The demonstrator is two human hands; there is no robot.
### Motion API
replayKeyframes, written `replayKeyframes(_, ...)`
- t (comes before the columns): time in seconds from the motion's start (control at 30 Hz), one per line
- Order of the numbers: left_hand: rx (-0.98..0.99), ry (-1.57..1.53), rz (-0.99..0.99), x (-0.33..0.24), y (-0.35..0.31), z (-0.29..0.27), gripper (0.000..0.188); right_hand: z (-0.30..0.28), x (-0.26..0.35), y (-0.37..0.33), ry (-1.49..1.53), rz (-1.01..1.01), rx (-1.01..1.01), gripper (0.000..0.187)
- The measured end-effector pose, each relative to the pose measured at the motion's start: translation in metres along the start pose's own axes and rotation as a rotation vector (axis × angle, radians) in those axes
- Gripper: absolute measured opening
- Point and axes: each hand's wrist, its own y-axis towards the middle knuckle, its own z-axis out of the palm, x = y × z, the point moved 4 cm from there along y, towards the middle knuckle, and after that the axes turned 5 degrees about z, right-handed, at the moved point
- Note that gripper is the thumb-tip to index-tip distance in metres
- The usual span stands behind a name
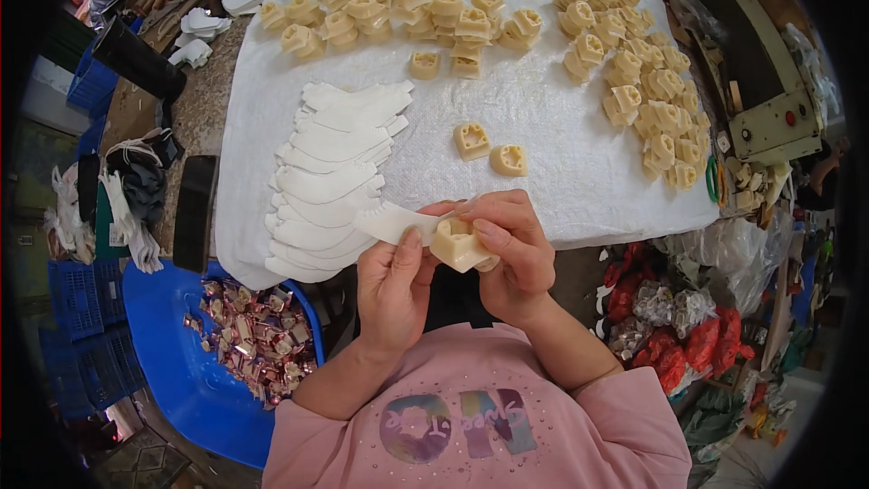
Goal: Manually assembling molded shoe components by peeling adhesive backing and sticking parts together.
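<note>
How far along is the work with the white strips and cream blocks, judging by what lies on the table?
Done: nothing visibly finished. In hand: the left hand holds a white strip against a cream block gripped by the right hand. Left: the stack of white strips and many loose blocks on the white cloth.

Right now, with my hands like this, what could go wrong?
Both hands are off the table edge: the left hand pinches a white strip and the right hand grips a cream block. If either slips, it may fall past the white cloth toward the blue bin or the floor. A forearm could also brush the fanned strip stack out of order.
</note>
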Motion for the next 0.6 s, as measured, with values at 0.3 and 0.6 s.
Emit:
replayKeyframes(0.3,0.063,0.109,0.014,-0.0002,-0.0014,0.0018,0.038,0.0003,-0.0025,-0.0015,-0.017,-0.02,0.018,0.052)
replayKeyframes(0.6,0.076,0.471,0.158,-0.0039,-0.0059,-0.0001,0.042,0.002,0.0006,0.0032,-0.18,-0.071,-0.029,0.052)
